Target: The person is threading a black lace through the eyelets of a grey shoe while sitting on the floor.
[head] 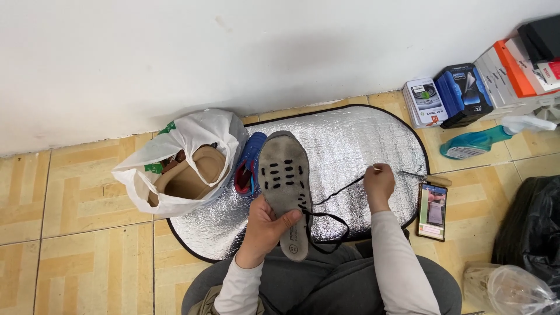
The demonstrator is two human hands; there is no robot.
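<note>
The left hand [263,228] is closed around the heel end of a grey shoe sole [286,185], toe toward 12 o'clock over the silver mat [361,146]. The sole looks light and stiff enough to hold by its edges. At 3 o'clock the right hand [379,184] pinches a limp black thread [338,191] taut; an awl [429,178] lies just past it.

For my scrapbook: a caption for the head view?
Left hand holds a grey shoe; right hand pulls black lace.

One head-worn camera looks steeply down, close over the lap, floor and wall base.
</note>
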